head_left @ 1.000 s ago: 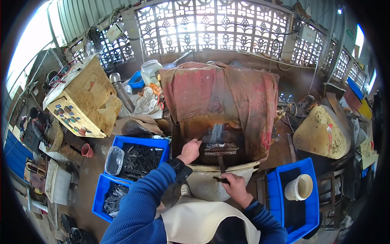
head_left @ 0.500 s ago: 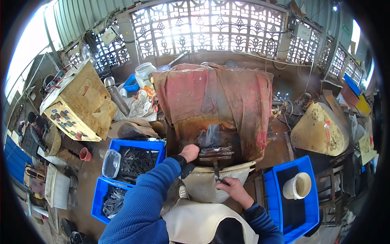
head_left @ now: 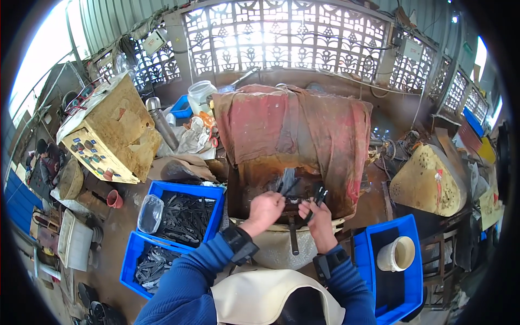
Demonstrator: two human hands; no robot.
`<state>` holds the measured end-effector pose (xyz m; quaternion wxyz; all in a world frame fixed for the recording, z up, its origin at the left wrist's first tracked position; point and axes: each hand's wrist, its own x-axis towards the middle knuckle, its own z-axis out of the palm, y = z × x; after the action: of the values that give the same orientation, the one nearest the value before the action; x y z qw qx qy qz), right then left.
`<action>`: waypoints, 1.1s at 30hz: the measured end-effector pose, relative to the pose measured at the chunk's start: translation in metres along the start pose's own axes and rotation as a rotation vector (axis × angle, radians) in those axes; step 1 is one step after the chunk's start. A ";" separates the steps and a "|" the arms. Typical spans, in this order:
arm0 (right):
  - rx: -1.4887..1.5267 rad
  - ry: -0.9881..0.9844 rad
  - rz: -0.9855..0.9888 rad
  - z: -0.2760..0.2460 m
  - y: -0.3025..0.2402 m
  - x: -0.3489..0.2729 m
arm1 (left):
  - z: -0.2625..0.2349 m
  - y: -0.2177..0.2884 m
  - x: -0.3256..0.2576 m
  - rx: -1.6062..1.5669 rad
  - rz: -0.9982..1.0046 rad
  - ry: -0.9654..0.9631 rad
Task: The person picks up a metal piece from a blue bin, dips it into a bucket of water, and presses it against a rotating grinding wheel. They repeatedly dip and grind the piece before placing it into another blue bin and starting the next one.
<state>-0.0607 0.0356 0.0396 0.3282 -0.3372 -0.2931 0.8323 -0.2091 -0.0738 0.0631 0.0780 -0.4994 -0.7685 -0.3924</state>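
Just in front of the cloth-covered machine (head_left: pixel 254 127), my left hand (head_left: pixel 264 210) is closed. A thin dark strip (head_left: pixel 291 187) sticks out beyond its fingers. Close by on the right, my right hand (head_left: pixel 320 221) is closed around a dark narrow piece with a light tip (head_left: pixel 319 198); its exact kind is unclear. Below and between both hands, the bar handle (head_left: pixel 293 238) of a metal holder points toward me, with neither hand on it. The holder's upper part is partly hidden. Grey spray or dust (head_left: pixel 287 177) shows inside the machine's opening.
Left of me, two blue bins (head_left: pixel 221 208) (head_left: pixel 127 271) hold many dark flat metal pieces, with a clear plastic tub (head_left: pixel 150 213) on the farther one. A blue bin (head_left: pixel 414 260) with a whitish bucket (head_left: pixel 396 254) stands right. A control box (head_left: pixel 116 130) stands far left; another person (head_left: pixel 51 162) is beyond.
My right hand has let go of the holder's handle and moved up. My left hand has moved right from the holder's side, now with a thin dark strip showing. The view has shifted slightly.
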 end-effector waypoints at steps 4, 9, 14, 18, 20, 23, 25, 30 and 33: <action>0.133 -0.051 -0.102 0.021 0.026 0.030 | 0.019 0.019 0.001 0.098 0.162 -0.021; 0.045 -0.180 -0.149 0.024 0.029 0.027 | 0.011 0.017 -0.015 0.202 0.305 -0.145; 0.149 -0.190 -0.016 0.011 0.018 0.019 | 0.003 -0.015 -0.008 0.057 0.273 -0.122; 0.112 -0.354 0.068 0.007 0.018 0.007 | 0.026 -0.031 0.012 -0.498 -0.068 -0.176; 0.109 -0.421 0.092 0.007 0.020 -0.001 | 0.029 -0.030 0.012 -0.748 -0.253 -0.241; 0.043 -0.442 0.137 0.011 0.019 -0.008 | 0.022 -0.023 0.016 -1.391 -0.756 -0.681; 0.019 -0.429 0.122 0.015 0.013 -0.012 | 0.017 -0.014 0.015 -1.342 -0.740 -0.599; 0.010 -0.407 0.103 0.011 0.008 -0.010 | 0.013 -0.020 0.017 -1.345 -0.708 -0.352; -0.028 -0.389 0.108 0.013 0.013 -0.008 | 0.013 -0.026 0.014 -1.372 -0.699 -0.361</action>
<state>-0.0701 0.0185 0.0413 0.2155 -0.1898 -0.3441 0.8939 -0.2342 -0.0599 0.0481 -0.5011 -0.2215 -0.4681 -0.6934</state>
